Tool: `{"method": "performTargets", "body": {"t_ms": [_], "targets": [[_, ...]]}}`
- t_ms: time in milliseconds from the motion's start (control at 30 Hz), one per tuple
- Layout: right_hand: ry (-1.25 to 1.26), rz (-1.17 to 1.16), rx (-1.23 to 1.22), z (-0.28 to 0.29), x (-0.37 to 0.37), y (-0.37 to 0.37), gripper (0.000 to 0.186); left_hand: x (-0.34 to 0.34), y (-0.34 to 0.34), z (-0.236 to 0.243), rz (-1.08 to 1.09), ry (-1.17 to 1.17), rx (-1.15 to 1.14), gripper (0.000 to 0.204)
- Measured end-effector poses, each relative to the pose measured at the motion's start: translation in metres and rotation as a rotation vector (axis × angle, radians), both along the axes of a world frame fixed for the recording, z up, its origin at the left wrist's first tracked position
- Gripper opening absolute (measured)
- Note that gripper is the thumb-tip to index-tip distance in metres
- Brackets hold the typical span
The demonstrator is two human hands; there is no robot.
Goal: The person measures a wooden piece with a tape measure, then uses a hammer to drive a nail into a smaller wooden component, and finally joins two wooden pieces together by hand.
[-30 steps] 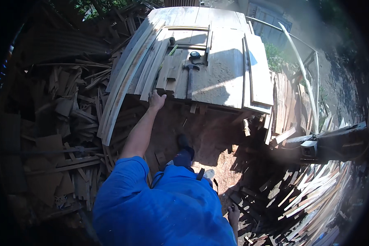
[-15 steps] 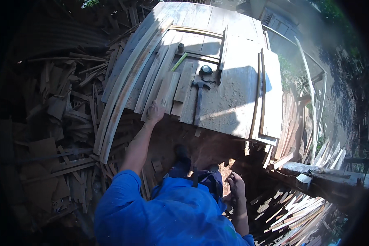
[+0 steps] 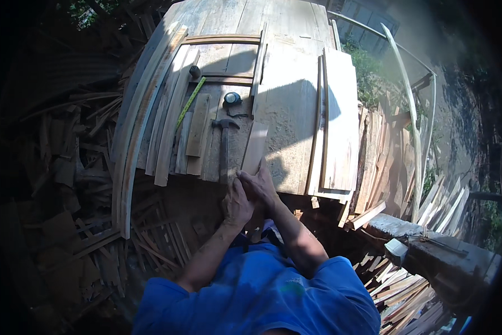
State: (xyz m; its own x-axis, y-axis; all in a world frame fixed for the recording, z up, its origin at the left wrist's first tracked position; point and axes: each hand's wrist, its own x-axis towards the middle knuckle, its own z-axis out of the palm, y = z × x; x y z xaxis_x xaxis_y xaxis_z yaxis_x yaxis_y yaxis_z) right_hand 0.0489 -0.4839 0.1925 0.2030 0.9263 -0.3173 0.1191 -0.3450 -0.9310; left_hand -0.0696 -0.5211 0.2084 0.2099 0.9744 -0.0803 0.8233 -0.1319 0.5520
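Observation:
My left hand [image 3: 237, 204] and my right hand [image 3: 262, 184] are both closed on a short, pale wooden board [image 3: 254, 145] held at the near edge of the wooden worktop [image 3: 289, 139]. A claw hammer [image 3: 224, 148] lies just left of the board. Above the hammer sit a dark, round object with a light face [image 3: 232, 99], perhaps a tape measure, and its dark strap. A yellow-green rule [image 3: 190, 103] lies beside short planks [image 3: 197, 131], with a small dark cylinder [image 3: 194, 71] farther back.
Long slats [image 3: 142, 128] run along the worktop's left side, a wooden frame [image 3: 222, 39] lies farther back, and boards [image 3: 337, 128] lie at the right. Scrap wood heaps [image 3: 78, 184] flank it. A heavy beam [image 3: 440, 245] juts in at lower right.
My right hand has risen from beside my body to join my left. A short board has left the group on the left and is now between both hands, right of the hammer.

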Motion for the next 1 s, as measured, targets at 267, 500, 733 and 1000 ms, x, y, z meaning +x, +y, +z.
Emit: {"method": "performTargets", "body": {"t_ms": [267, 500, 733, 1000], "targets": [[1.100, -0.211, 0.010, -0.007, 0.075, -0.025, 0.073, 0.044, -0.002, 0.051, -0.500, -0.075, 0.130, 0.087], [1.228, -0.200, 0.139, 0.022, 0.051, -0.046, 0.087, 0.015, 0.028, 0.055, -0.383, -0.537, 0.079, 0.054], [0.771, -0.184, 0.039, 0.031, 0.027, -0.042, 0.085, 0.025, 0.103, 0.009, -0.107, -0.976, -0.527, 0.056], [-0.094, -0.086, -0.214, -0.001, 0.048, 0.051, 0.076, 0.016, 0.150, -0.131, 0.046, -0.455, -0.400, 0.039]]}}
